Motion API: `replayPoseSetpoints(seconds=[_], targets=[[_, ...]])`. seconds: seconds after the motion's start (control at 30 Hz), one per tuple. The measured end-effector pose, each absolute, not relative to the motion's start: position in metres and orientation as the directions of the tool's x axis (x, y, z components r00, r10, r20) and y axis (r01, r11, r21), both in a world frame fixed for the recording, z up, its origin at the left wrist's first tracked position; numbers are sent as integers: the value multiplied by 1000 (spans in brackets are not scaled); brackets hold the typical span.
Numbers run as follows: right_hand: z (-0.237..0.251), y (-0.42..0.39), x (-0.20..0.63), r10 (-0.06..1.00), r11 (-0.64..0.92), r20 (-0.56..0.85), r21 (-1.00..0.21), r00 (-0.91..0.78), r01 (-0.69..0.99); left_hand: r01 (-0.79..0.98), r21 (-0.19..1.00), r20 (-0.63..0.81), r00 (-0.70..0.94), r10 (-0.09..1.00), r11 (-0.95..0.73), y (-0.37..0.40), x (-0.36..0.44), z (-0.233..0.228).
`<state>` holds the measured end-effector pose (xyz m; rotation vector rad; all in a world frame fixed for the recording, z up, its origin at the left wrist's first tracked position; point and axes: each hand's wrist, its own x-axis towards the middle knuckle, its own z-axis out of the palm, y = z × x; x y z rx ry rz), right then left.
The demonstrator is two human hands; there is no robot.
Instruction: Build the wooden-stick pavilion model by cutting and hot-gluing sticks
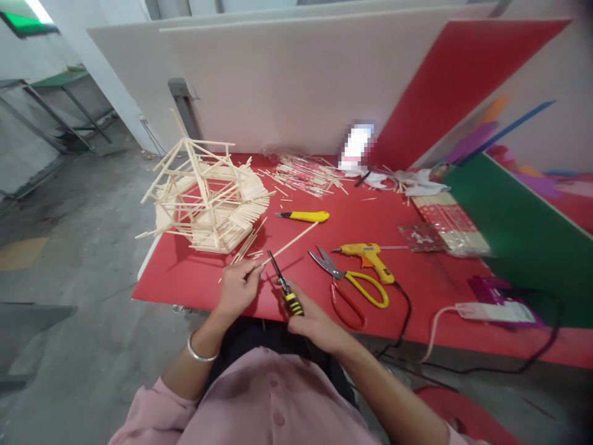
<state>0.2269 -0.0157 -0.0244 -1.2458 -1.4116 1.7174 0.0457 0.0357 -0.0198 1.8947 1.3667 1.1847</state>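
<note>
On red table (185, 278), toward its left end: stick house (206, 198), largest thing here, roof frame raised and one side already clad in rows of sticks, other faces bare skeleton. Judged perhaps halfway built; cladding and trimming left. Behind, leaning: white boards (278, 86) and red board (454, 80); green board (523, 228) at right. Farther back on table, heap of loose sticks (301, 173), plenty unused. At right, packets of sticks (451, 225) in clear wrap.

Nearer front edge, lying untouched: scissors (352, 284) with yellow and red handles, blades apart; yellow glue gun (368, 256) just behind, cord trailing off table edge; yellow utility knife (303, 216) between house and glue gun. White power strip (495, 311) far right.

At front edge, close together but not touching: left hand (238, 285) pinched on near end of single long stick (290, 243), slanting up and right; right hand (315, 318) closed around black-and-yellow handle of small cutter (282, 283), blade tip laid against stick near held end. Stick whole, cut not yet made.
</note>
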Motion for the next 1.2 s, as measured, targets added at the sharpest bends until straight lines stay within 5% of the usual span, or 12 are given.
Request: replayPoseSetpoints(seconds=[0.2, 0.43, 0.6, 0.77, 0.87, 0.97, 1.07, 1.13, 1.2], targets=[[-28, -20, 228, 810, -411, -354, -911, -466, -21, 409, 859, 253, 185, 949, -309, 39, 37, -18], [-39, -14, 226, 679, -683, -390, -646, -622, -340, -51, 994, -84, 153, 985, 93, 39, 33, -39], [-39, 13, 220, 611, -765, -535, -588, -584, -262, -161, 973, -164, 34, 986, 167, 38, 32, -45], [-31, 11, 224, 472, -824, -511, -545, -718, -154, -208, 972, -116, -30, 993, 108, 34, 25, -39], [-24, 1, 229, 524, -685, -495, -729, -693, 3, -270, 955, -137, -22, 990, 126, 31, 21, -41], [-21, -5, 233, 809, -202, -385, -892, -444, 405, -418, 880, -240, 16, 971, 225, 29, 22, -43], [-27, -4, 231, 952, 98, -195, -531, -234, 841, -523, 801, -312, 49, 949, 290, 30, 29, -41], [-34, -2, 226, 968, 148, -140, -353, -208, 924, -559, 774, -328, 45, 944, 296, 30, 33, -38], [-40, 0, 220, 973, 174, -86, -326, -213, 929, -583, 760, -336, 27, 942, 288, 30, 36, -35]])
